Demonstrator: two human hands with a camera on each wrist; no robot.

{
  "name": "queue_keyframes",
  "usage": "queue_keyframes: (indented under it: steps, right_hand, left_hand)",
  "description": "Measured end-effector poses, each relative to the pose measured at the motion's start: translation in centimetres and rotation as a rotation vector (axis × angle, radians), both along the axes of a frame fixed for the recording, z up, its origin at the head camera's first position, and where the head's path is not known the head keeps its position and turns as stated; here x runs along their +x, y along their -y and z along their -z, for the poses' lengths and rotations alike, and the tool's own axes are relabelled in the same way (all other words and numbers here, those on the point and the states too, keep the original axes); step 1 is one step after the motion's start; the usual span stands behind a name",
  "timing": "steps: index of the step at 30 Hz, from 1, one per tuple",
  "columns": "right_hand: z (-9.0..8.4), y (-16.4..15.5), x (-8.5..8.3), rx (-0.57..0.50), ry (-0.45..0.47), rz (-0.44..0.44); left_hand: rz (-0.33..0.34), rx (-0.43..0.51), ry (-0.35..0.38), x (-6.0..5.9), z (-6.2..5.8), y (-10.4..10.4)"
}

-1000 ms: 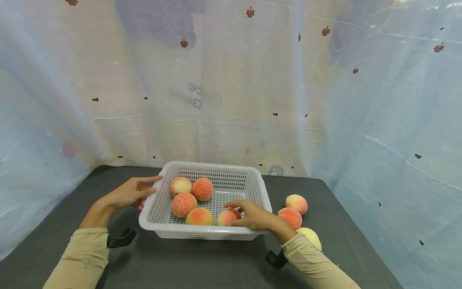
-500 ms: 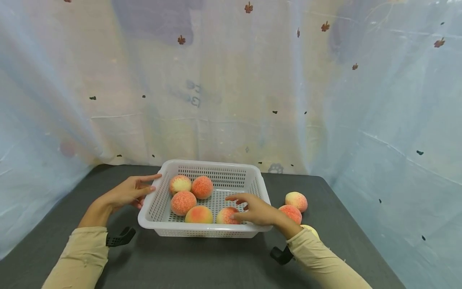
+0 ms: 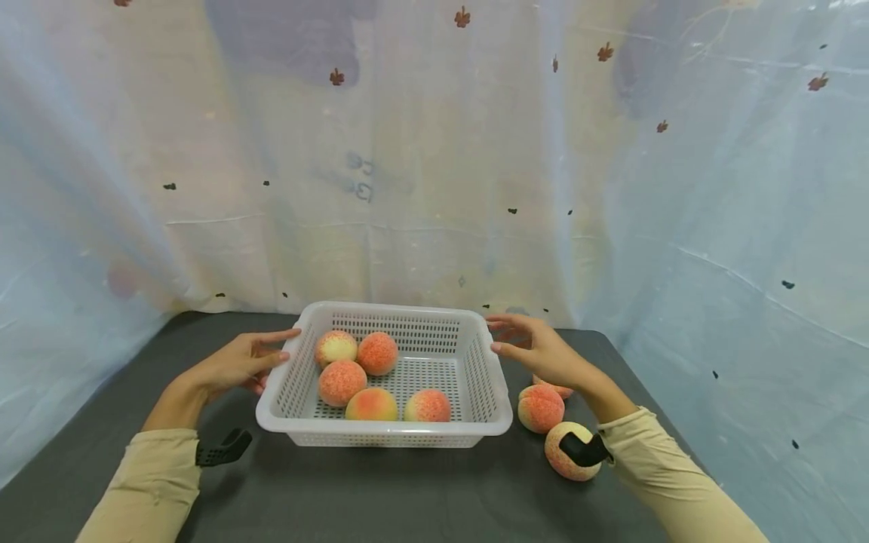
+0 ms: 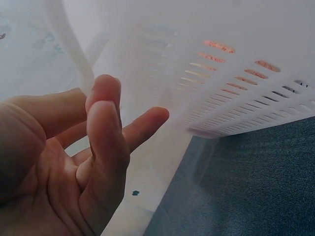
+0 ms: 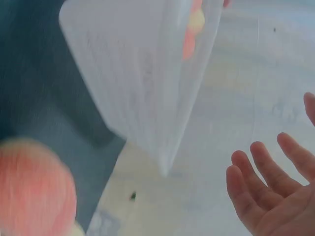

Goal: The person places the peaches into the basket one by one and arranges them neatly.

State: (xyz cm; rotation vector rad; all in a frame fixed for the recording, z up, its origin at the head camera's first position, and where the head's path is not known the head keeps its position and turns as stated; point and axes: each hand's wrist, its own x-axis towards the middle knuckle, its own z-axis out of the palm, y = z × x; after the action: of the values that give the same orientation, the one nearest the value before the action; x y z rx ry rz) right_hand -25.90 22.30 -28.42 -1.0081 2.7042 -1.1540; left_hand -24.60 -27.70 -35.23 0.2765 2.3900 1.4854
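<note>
At the left, the left hand [image 3: 237, 363] sits at the far left corner of the white basket [image 3: 292, 381], fingers straight and spread wide, the index fingertip at the rim; the left wrist view shows the palm open beside the slotted wall [image 4: 231, 93] with nothing gripped, and whether skin actually touches plastic cannot be told. A tan sleeve [image 3: 145, 483] covers that forearm, with a black strap piece [image 3: 220, 449] at the wrist.

The basket stands flat on the dark desk [image 3: 380, 498], roughly in the middle. Inside it lie five peaches: a pale one [image 3: 335, 348] and a redder one [image 3: 376, 353] side by side toward the back left, a speckled red one [image 3: 342, 382] in front of them, and two near the front wall, an orange-yellow one [image 3: 370, 406] just beside a pinker one [image 3: 428, 406].

The right hand [image 3: 536, 351] is at the far right corner of the basket, fingers extended and loosely spread, holding nothing; the right wrist view shows its open palm [image 5: 275, 196] apart from the blurred basket wall.

To the right of the basket, three more peaches rest on the desk: one mostly hidden under the right forearm [image 3: 558, 389], one red [image 3: 540, 408] close to the basket's right wall, and one paler [image 3: 566, 452] nearer the front, partly covered by a black wrist mount [image 3: 584, 449].
</note>
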Motion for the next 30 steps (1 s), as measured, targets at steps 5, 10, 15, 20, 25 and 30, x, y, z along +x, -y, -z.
queue_keyframes:
  steps: [5,10,15,20,25,30]
  right_hand:
    - [-0.2,-3.2,-1.4,0.026,-0.032,0.069]
    - [1.1,-6.1,-2.4,0.122,-0.002,0.169]
    - [3.3,-9.3,-2.9,0.195,0.097,0.25]
    - [5.5,-12.0,-3.3,0.22,0.257,0.298]
    - [7.2,-13.9,-3.6,0.209,0.417,0.282]
    - [8.3,-14.6,-4.2,0.189,0.505,0.251]
  left_hand:
    - [-0.001,-0.001,0.0,0.1,-0.1,0.0]
    - [-0.003,-0.011,-0.007,0.0,-0.3,0.1]
    - [0.02,0.005,-0.002,0.0,0.0,0.1]
    - [0.021,0.005,-0.009,-0.1,0.2,-0.1]
    - [0.018,0.012,-0.009,-0.2,0.4,-0.2]
    - [0.016,0.011,-0.018,0.0,0.3,0.1]
